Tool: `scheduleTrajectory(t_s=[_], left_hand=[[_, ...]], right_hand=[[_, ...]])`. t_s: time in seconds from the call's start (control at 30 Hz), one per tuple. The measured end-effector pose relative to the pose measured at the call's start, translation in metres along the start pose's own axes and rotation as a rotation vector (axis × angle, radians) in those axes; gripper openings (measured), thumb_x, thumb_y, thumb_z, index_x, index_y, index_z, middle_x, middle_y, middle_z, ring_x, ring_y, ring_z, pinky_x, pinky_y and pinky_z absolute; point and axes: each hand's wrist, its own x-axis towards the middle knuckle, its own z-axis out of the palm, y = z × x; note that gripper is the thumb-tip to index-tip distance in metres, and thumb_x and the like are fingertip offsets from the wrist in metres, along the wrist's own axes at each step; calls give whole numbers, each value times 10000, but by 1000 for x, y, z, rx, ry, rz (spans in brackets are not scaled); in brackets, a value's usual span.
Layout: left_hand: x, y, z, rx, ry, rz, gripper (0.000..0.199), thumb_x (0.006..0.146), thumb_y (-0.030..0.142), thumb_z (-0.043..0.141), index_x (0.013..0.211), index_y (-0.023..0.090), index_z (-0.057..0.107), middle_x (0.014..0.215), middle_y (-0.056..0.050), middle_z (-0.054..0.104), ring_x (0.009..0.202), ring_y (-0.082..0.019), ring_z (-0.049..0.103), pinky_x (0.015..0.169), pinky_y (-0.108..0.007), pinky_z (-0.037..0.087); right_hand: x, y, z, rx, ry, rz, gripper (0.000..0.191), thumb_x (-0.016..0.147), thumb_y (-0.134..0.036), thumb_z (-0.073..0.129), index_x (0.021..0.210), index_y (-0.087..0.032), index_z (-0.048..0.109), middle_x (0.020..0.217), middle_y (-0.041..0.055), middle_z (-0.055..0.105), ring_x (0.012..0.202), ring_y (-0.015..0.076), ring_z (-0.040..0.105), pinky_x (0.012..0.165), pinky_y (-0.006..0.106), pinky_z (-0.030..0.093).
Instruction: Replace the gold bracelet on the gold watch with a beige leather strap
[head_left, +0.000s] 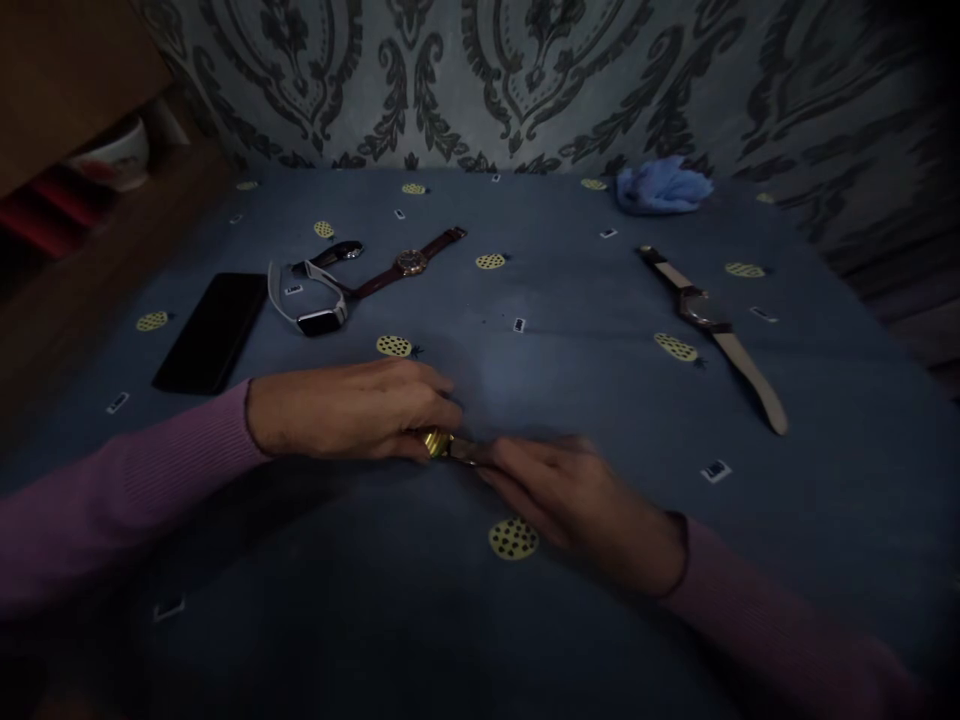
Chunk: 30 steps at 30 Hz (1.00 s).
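Note:
My left hand is closed round what looks like a gold-coloured watch, low over the front middle of the table. From the watch a thin, darker strip, apparently its strap, runs to my right hand. The fingers of that hand are pinched on the strip's end and a little smeared by motion. Much of the watch is hidden under my left fingers. Beyond my left hand lies a smartwatch with a pale band, its dark screen facing up.
A black phone lies at left. Behind the smartwatch are a brown-strapped watch and a dark watch. A pale-strapped watch lies at right, a crumpled blue cloth at the back. A bowl sits on a shelf.

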Motion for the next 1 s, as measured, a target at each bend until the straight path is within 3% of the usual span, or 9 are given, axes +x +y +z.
scheduleTrajectory(t_s=[0.23, 1.0], left_hand=[[0, -1, 1, -11, 10, -6, 25, 883, 136, 645, 880, 154, 628, 881, -8, 572, 847, -140, 548, 741, -246, 418], [-1, -1, 1, -48, 9, -48, 51, 886, 131, 632, 919, 169, 642, 923, -10, 584, 878, -146, 553, 741, -227, 417]], right_hand=[[1, -2, 1, -41, 11, -23, 300, 1012, -179, 352, 795, -158, 558, 582, -32, 550, 442, 71, 462, 463, 201, 366], [-1, -10, 7, -320, 61, -81, 285, 984, -85, 378, 750, -168, 517, 526, -44, 508, 397, 81, 434, 415, 240, 291]])
